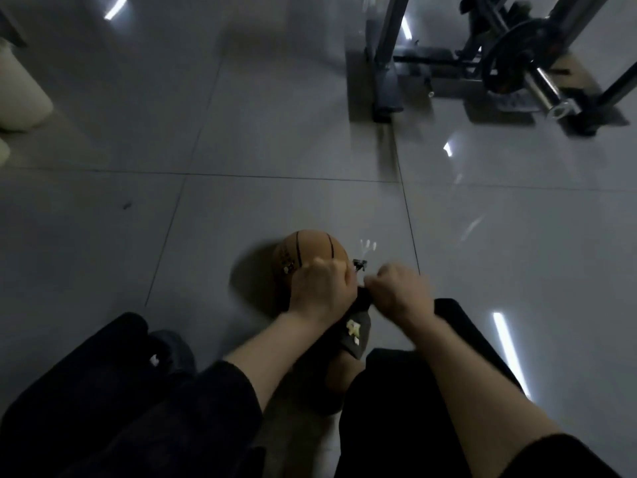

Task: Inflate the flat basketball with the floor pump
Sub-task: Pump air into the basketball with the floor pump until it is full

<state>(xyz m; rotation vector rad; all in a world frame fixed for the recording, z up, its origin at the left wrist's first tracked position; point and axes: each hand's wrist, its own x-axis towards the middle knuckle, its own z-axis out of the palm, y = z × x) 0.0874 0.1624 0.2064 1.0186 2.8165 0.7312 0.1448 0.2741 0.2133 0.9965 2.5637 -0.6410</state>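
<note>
Open tiled floor (241, 139) ahead and left; a weight rack (482, 63) blocks far right, 2 knees crowd the near edge.

Orange ball, grey everything else

The basketball (310, 250) is orange with thin black seam lines, the floor tiles (275, 150) are glossy grey, and the sleeves (220, 401) are black.

Both hands, left (322, 288) and right (401, 291), fisted, side by side.

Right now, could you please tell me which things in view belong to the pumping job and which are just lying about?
Job: basketball; left hand and right hand, both on a dark pump part.
Lying about: weight rack; barbell with plate; white object.
</note>
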